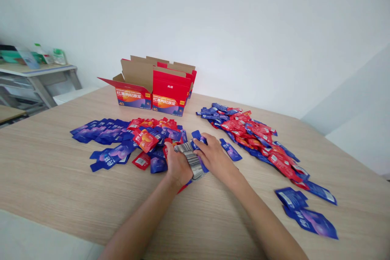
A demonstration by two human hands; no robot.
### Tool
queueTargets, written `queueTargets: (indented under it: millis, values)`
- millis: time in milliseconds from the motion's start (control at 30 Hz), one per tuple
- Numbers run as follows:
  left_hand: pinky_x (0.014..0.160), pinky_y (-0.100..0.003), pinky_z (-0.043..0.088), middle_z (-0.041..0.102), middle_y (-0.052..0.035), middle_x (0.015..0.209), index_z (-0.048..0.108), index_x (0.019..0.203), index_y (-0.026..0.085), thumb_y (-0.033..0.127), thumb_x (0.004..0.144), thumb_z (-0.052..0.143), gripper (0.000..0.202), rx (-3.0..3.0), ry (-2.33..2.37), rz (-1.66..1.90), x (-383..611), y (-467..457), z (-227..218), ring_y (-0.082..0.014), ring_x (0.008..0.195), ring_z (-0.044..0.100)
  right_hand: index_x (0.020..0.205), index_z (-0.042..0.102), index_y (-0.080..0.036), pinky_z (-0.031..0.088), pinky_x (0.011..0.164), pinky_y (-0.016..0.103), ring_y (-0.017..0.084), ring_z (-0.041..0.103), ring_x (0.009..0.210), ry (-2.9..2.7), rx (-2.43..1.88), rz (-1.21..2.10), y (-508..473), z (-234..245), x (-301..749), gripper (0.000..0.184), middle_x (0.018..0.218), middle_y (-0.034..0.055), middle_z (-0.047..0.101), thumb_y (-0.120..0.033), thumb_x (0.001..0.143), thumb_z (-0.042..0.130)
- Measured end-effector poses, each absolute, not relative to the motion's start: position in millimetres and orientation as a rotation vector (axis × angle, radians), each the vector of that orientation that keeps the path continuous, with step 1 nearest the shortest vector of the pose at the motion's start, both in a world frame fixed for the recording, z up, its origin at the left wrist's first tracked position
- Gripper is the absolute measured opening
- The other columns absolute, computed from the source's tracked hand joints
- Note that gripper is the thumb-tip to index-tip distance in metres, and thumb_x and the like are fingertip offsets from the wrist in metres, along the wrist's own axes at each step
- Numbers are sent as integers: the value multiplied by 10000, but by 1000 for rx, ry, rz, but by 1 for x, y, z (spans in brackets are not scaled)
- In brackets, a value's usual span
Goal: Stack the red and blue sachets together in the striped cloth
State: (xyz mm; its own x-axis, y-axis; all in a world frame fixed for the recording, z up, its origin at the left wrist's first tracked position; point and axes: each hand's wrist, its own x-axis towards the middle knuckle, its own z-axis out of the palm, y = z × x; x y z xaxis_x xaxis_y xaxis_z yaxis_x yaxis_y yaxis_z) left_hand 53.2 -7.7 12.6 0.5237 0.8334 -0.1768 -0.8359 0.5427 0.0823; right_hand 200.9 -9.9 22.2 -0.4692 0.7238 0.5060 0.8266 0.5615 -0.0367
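Note:
Between my hands, close above the table, is a stack of flat pouches (189, 158) turned edge-on, its grey layered edges showing. My left hand (177, 166) is closed round the stack's left side, with bits of red and blue pouch showing by the fingers. On the right end, my right hand (215, 155) grips a blue pouch (196, 135) against the stack, fingers bent over it. Touching or just behind my left hand lies a pile of red and blue pouches (158, 156). A single blue pouch (230, 150) lies right of my right hand.
Open red-and-blue cartons (168, 93) stand at the back of the table (61, 170), flaps up. A long heap of red and blue pouches (250, 130) runs down the right. Two blue pouches (313, 220) lie nearer. A side table (36, 72) holds bottles at far left.

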Motion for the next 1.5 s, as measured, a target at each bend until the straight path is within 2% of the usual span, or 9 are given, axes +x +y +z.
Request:
queueTargets:
  millis: [133, 333, 467, 733, 900, 1000, 1133, 1333, 1500]
  values:
    - [921, -514, 523, 729, -206, 1099, 691, 1161, 86, 836, 860, 208, 942, -5, 232, 1024, 52, -7, 13, -359, 1045, 688, 1272, 660, -214, 513, 995, 550, 330, 564, 1184, -2281, -1216, -313, -11, 19, 191, 325, 1333, 187, 537, -182, 963, 564]
    - [1008, -526, 470, 740, -173, 1136, 662, 1251, 134, 820, 871, 271, 876, 55, 185, 909, 64, -14, 2, -347, 1106, 679, 1295, 659, -260, 504, 1006, 547, 311, 554, 1210, -2158, -1201, -304, 1, 12, 199, 337, 1345, 162, 536, -204, 994, 520]
    - [1047, -535, 437, 744, -152, 1147, 652, 1278, 163, 801, 885, 280, 836, 83, 121, 809, 73, -22, -2, -343, 1149, 661, 1268, 689, -229, 485, 1051, 535, 311, 549, 1252, -2190, -1210, -194, 1, 19, 210, 328, 1359, 173, 535, -213, 1001, 499]
    - [997, -555, 473, 722, -197, 1170, 684, 1197, 123, 855, 833, 304, 901, 62, 135, 997, 53, -4, 1, -372, 1141, 656, 1264, 687, -288, 500, 1063, 491, 268, 577, 1248, -2192, -1152, -74, -5, 24, 209, 345, 1353, 114, 566, -196, 1002, 481]
    - [1032, -542, 454, 719, -190, 1195, 659, 1248, 135, 844, 834, 345, 879, 70, 139, 904, 69, -16, -1, -374, 1198, 633, 1396, 573, -276, 488, 1066, 504, 285, 574, 1231, -1944, -1203, -147, -5, 25, 206, 423, 1300, 124, 576, -206, 984, 509]
    - [1068, -514, 439, 730, -158, 1182, 660, 1251, 163, 797, 882, 319, 808, 46, 221, 941, 74, -22, 0, -346, 1212, 633, 1362, 586, -277, 533, 1014, 464, 259, 628, 1146, -1967, -1219, 126, -11, 24, 194, 426, 1251, 104, 617, -204, 942, 581]
    - [1093, -466, 436, 740, -136, 1165, 695, 1177, 169, 733, 933, 302, 729, 32, 340, 1096, 68, -19, 4, -311, 1219, 633, 1365, 584, -246, 478, 1097, 474, 259, 570, 1288, -2031, -1174, 397, -18, 20, 180, 452, 1399, 117, 584, -219, 916, 631]
    - [1078, -449, 457, 744, -134, 1145, 725, 1100, 171, 742, 928, 298, 733, 39, 331, 1094, 67, -18, 3, -305, 1201, 644, 1421, 550, -242, 449, 1130, 503, 275, 571, 1317, -2086, -1225, 350, -20, 20, 180, 558, 1419, 117, 604, -227, 881, 688]
    - [1035, -467, 490, 758, -153, 1048, 731, 1037, 152, 743, 928, 265, 761, -14, 337, 1115, 54, -11, 10, -318, 1162, 660, 1347, 624, -231, 458, 1128, 492, 262, 582, 1316, -2102, -1228, 270, -20, 17, 175, 426, 1406, 118, 623, -169, 927, 584]
